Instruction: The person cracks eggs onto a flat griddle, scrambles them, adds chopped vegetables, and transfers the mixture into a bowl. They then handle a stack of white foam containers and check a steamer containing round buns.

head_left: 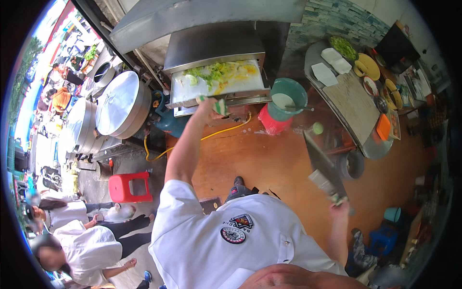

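Note:
My left hand (213, 110) grips a green-and-white striped cloth (220, 107) at the front edge of a pulled-out steamer drawer (173, 94). Chopped lettuce (216, 72) and yellow egg-like streaks lie over a white layer in that drawer. At the right, my right hand (340, 209) holds a second cloth (337, 198) against the lower end of a tilted thin metal tray (325, 162). A pale square object (321, 181), blurred, shows beside this tray; whether they touch, I cannot tell.
A teal bucket (301, 90) with white liquid and a ladle stands on a red one. A yellow hose (205, 137) crosses the floor. Right stands a worktable (346, 104) with foam boxes (335, 59). Left are large steamers (117, 104), a red stool (128, 187) and people (86, 242).

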`<state>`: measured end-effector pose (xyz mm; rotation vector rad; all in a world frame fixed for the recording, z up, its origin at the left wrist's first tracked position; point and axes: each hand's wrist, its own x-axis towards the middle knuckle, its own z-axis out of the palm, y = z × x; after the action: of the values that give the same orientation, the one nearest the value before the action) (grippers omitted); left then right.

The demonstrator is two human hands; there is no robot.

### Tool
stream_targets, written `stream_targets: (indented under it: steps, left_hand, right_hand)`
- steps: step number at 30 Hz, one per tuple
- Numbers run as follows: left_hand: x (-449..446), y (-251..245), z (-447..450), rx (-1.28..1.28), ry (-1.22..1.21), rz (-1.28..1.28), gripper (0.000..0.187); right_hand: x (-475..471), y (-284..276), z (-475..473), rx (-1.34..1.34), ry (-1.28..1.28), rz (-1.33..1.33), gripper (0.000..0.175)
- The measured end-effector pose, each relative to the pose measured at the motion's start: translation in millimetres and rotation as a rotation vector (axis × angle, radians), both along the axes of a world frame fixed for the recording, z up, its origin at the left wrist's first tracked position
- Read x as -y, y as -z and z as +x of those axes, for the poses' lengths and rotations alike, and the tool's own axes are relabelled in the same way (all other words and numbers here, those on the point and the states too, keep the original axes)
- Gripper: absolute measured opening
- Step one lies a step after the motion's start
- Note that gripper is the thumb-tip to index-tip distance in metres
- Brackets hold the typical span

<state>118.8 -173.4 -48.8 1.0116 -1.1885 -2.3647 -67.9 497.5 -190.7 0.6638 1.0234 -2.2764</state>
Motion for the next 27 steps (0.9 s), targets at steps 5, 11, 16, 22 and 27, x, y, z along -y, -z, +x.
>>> stream_targets:
  steps: [5, 11, 16, 22, 27]
  left_hand:
    - [43, -27, -41, -0.201, -0.093, 0.06, 0.018]
    - [72, -20, -108, -0.193, -0.438, -0.045, 0.019]
    - [134, -19, -128, -0.222, -0.513, -0.154, 0.017]
    - [104, 30, -147, -0.276, -0.795, -0.042, 0.029]
    - [112, 23, -185, -0.334, -0.648, -0.107, 0.03]
  right_hand:
    - [1, -70, 32, -0.043, 0.109, 0.014, 0.017]
    - [-30, -76, 48, -0.005, 0.368, -0.014, 0.019]
    - [-23, -101, 61, -0.175, 0.416, -0.056, 0.018]
    - [0, -137, 19, -0.239, 0.494, -0.243, 0.016]
    - [3, -162, -47, -0.355, 0.271, -0.334, 0.023]
